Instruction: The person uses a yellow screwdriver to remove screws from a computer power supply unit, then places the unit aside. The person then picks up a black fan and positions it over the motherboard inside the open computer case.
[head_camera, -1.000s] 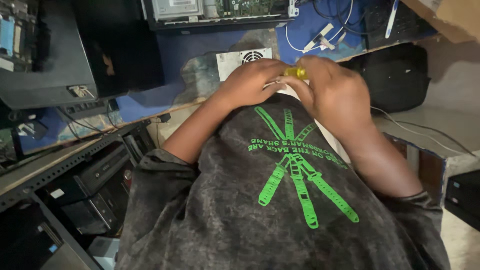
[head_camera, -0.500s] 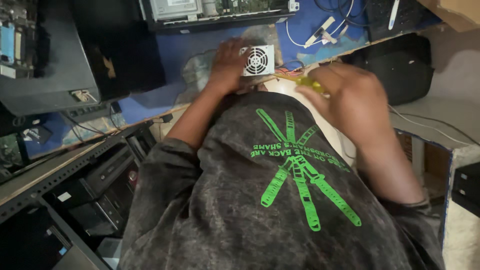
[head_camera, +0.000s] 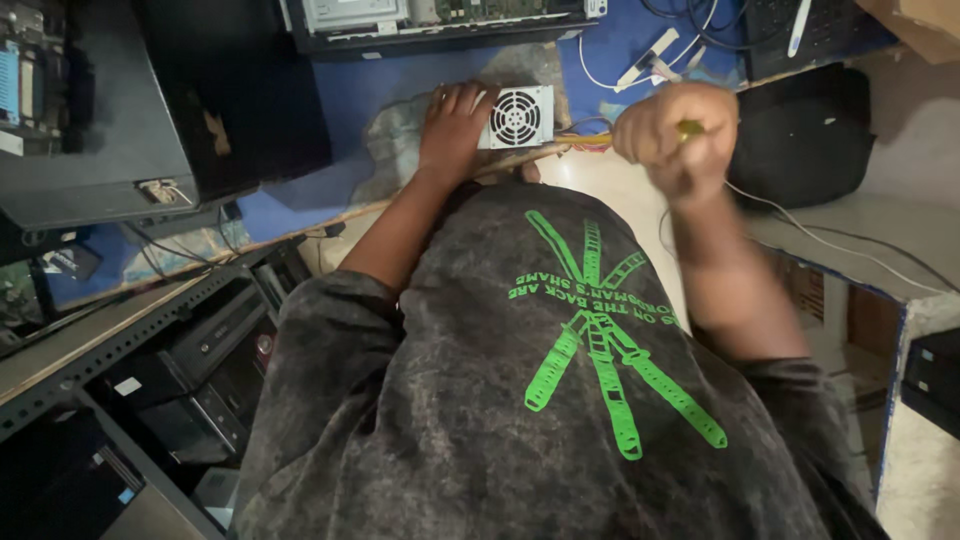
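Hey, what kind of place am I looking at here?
Probably a computer repair workbench: a power supply unit with a fan grille under the left hand, an opened computer case behind, and stacked desktop cases lower left.

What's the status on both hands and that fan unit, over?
Left hand flat on the grey fan unit, steadying it. Right hand fisted on a yellow-green tool handle, beside the unit. Cables trail between them; tool tip not visible.

A single head-worn camera looks steeply down and forward over the person's own chest, so the dark grey shirt with a green printed design (head_camera: 560, 380) fills the near lower half. The blue-topped worktop (head_camera: 380, 95) lies farther off along the top edge. No second view shares the scene.
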